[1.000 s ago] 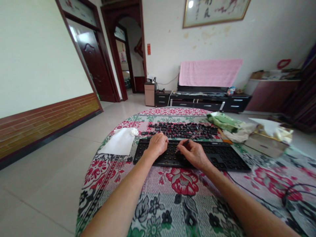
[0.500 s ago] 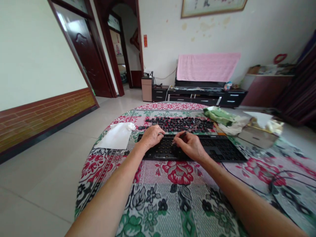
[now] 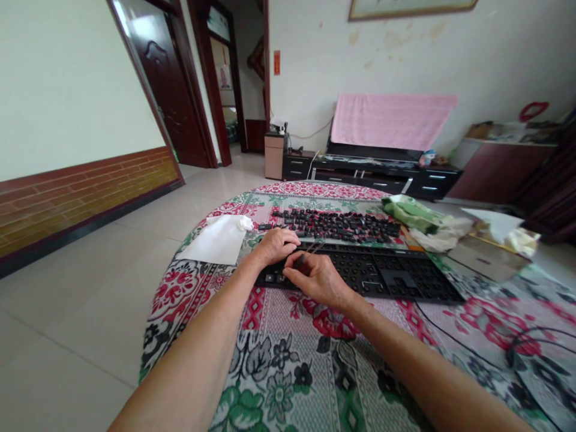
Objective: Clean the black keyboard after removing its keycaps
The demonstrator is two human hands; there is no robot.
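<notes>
A black keyboard base (image 3: 398,279), mostly bare of its keycaps, lies across the table in front of me. My left hand (image 3: 278,246) rests over its far left part, fingers lightly bent and apart; its thumb is hidden. Close beside it, my right hand (image 3: 317,279) pinches a slim tool with two thin metal prongs (image 3: 316,246) pointing up and away. A dark piece (image 3: 300,260) shows at the pinching fingers, too blurred to name. A few keycaps (image 3: 270,278) sit at the base's near left corner. Beyond the base lies a wide spread of loose black keycaps (image 3: 333,223).
White paper (image 3: 216,240) with a crumpled tissue (image 3: 245,223) lies to the left. On the right are a green-and-white cloth bag (image 3: 411,213) and a grey box (image 3: 488,258). A black cable (image 3: 454,339) runs off right across the flowered tablecloth (image 3: 274,372).
My right hand has moved left and nearer me with the tool, toward the keyboard base's near left corner. My left hand's fingers have loosened. The camera view has shifted slightly.
</notes>
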